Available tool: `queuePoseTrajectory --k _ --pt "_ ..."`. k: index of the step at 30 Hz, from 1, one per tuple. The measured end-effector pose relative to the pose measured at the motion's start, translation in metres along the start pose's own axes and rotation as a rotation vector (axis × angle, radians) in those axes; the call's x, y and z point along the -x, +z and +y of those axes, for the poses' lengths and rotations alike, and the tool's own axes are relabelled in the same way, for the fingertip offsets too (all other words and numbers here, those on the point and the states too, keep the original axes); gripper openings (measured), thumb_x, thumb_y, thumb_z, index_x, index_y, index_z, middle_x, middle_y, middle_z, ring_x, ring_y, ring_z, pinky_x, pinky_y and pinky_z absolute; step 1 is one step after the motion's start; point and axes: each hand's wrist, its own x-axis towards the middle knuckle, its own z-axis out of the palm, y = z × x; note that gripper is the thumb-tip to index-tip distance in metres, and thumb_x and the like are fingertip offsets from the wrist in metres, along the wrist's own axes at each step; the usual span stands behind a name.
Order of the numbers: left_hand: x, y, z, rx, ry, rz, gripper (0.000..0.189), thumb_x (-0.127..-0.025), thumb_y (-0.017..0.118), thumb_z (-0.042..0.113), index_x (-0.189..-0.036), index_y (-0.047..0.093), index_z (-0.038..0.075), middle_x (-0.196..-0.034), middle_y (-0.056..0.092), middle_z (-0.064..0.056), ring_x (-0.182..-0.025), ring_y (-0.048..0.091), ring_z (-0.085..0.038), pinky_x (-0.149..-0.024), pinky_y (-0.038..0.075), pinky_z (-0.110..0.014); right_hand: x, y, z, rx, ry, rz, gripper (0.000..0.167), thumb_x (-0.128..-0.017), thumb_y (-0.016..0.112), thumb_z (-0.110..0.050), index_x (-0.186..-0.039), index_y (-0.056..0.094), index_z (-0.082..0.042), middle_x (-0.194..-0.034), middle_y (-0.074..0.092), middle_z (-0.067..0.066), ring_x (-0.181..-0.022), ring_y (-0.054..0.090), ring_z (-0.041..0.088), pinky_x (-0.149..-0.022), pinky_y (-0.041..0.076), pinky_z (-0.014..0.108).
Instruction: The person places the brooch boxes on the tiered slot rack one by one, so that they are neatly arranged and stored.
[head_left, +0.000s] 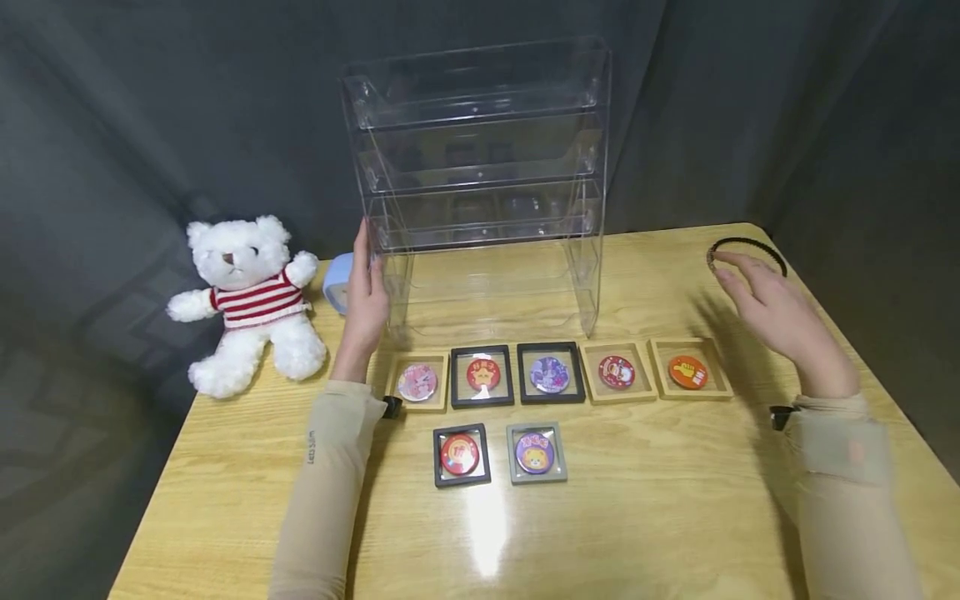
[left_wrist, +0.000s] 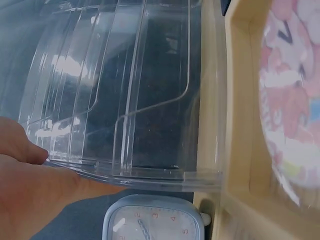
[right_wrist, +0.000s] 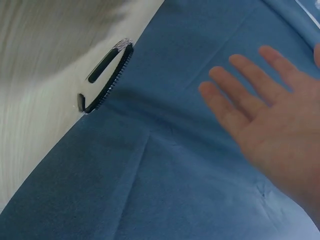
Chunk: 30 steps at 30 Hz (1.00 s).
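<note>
A clear plastic tiered display rack [head_left: 480, 177] stands at the back of the wooden table. My left hand [head_left: 365, 304] grips its left side panel, thumb on one face and fingers on the other, as the left wrist view shows at the panel edge [left_wrist: 145, 183]. Off to the right, my right hand [head_left: 787, 321] is raised in the air, its fingers straight and spread in the right wrist view, holding nothing. Beyond its fingertips, a black headband [head_left: 759, 242] lies by the table's right rear corner. A blue clock [left_wrist: 152, 201] sits just outside the gripped panel.
Several square framed badges form a row before the rack, among them a wooden-framed thumbs-up badge [head_left: 687, 372]. Two more, a red one [head_left: 460, 454] and a purple bear one [head_left: 535, 453], lie nearer. A white teddy bear [head_left: 255, 308] sits left. Dark curtains [head_left: 112, 167] hang behind.
</note>
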Motion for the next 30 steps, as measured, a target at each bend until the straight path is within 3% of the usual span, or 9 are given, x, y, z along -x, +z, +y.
queuePoseTrajectory --k 2,5,9,14,20,23,25,27,30 --pt "0.000 0.000 0.001 0.000 -0.007 0.019 0.061 -0.115 0.026 -0.001 -0.173 0.014 0.010 -0.178 0.014 -0.004 -0.162 0.013 -0.016 -0.129 0.021 -0.028 -0.001 -0.001 0.003 -0.004 -0.016 -0.011 0.057 -0.118 0.035 -0.029 -0.158 0.038 0.012 -0.159 0.036 0.040 -0.145 0.032 0.063 -0.121 0.022 0.071" --pt "0.003 -0.002 0.001 0.001 -0.026 0.037 0.061 -0.115 0.027 0.000 -0.174 0.014 0.012 -0.178 0.016 -0.003 -0.162 0.014 -0.016 -0.128 0.021 -0.027 0.001 -0.002 0.009 -0.027 -0.045 -0.054 0.055 -0.118 0.039 -0.024 -0.159 0.036 0.013 -0.158 0.037 0.040 -0.141 0.037 0.062 -0.125 0.030 0.040" --pt "0.008 -0.002 -0.002 -0.017 -0.050 0.042 0.061 -0.116 0.027 0.002 -0.174 0.014 0.014 -0.178 0.015 -0.003 -0.162 0.013 -0.016 -0.128 0.019 -0.026 0.012 -0.001 0.021 -0.061 -0.042 -0.163 0.055 -0.116 0.047 -0.019 -0.159 0.034 0.013 -0.159 0.036 0.039 -0.137 0.042 0.062 -0.095 0.031 0.004" --pt "0.006 0.001 -0.002 0.000 -0.040 0.030 0.060 -0.115 0.027 -0.001 -0.173 0.015 0.010 -0.178 0.015 -0.004 -0.162 0.013 -0.016 -0.129 0.020 -0.028 0.026 -0.001 0.035 -0.002 -0.045 -0.265 0.051 -0.111 0.055 -0.013 -0.153 0.041 0.014 -0.150 0.045 0.042 -0.119 0.058 0.063 -0.079 0.041 0.009" --pt "0.003 0.002 -0.001 -0.009 -0.035 0.014 0.061 -0.115 0.027 -0.001 -0.173 0.015 0.013 -0.178 0.014 -0.002 -0.162 0.012 -0.015 -0.129 0.020 -0.028 0.035 0.003 0.051 0.002 -0.094 -0.347 0.063 -0.097 0.076 -0.004 -0.150 0.045 0.012 -0.144 0.051 0.041 -0.102 0.071 0.016 -0.075 0.055 0.023" --pt "0.002 0.001 0.000 -0.011 -0.033 0.015 0.061 -0.115 0.027 0.000 -0.173 0.015 0.014 -0.178 0.014 -0.001 -0.162 0.012 -0.015 -0.129 0.020 -0.029 0.038 0.009 0.058 -0.053 -0.101 -0.403 0.078 -0.088 0.086 -0.001 -0.155 0.048 -0.014 -0.145 0.047 0.041 -0.100 0.063 -0.002 -0.077 0.056 0.022" --pt "0.003 0.001 0.000 -0.012 -0.032 0.014 0.061 -0.115 0.027 0.000 -0.173 0.015 0.014 -0.178 0.014 0.000 -0.162 0.012 -0.015 -0.129 0.020 -0.028 0.039 0.012 0.061 -0.062 -0.102 -0.435 0.084 -0.083 0.091 -0.002 -0.153 0.047 -0.019 -0.139 0.048 0.039 -0.100 0.060 -0.002 -0.077 0.055 0.022" --pt "0.003 0.001 0.000 -0.011 -0.026 0.013 0.061 -0.116 0.027 0.001 -0.173 0.015 0.014 -0.178 0.014 0.000 -0.162 0.012 -0.015 -0.129 0.020 -0.029 0.040 0.015 0.063 -0.066 -0.102 -0.460 0.087 -0.079 0.094 -0.002 -0.151 0.047 -0.015 -0.132 0.049 0.033 -0.098 0.057 0.000 -0.077 0.054 0.022" --pt "0.002 0.001 0.001 -0.017 -0.020 0.010 0.060 -0.116 0.027 0.001 -0.173 0.015 0.013 -0.178 0.014 -0.001 -0.162 0.012 -0.016 -0.129 0.020 -0.028 0.041 0.019 0.064 -0.042 -0.141 -0.459 0.090 -0.074 0.097 -0.001 -0.145 0.043 0.012 -0.117 0.048 0.020 -0.093 0.050 0.003 -0.074 0.050 0.022"
